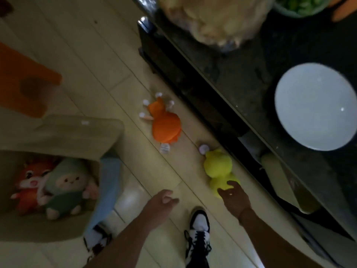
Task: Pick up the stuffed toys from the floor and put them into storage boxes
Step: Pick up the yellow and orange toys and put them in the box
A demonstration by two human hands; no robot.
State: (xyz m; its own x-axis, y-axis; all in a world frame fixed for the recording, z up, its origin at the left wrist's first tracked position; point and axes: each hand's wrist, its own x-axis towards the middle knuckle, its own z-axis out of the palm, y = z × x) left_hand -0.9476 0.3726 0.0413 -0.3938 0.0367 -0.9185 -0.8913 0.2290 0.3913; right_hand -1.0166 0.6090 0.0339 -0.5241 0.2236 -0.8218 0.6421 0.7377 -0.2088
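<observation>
While reaching: right hand point(232, 198) stretches low, fingers spread loose over the yellow plush duck point(218, 167).
Left hand point(163, 203): loosely curled, holding nothing.

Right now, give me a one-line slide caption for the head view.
Right hand reaches the yellow plush on the floor; orange plush waits, box already holds two toys.

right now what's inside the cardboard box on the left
Inside the open cardboard box lie an orange fox-like plush and a green-hooded plush doll, side by side. Whatever lies beneath them is covered.
</observation>
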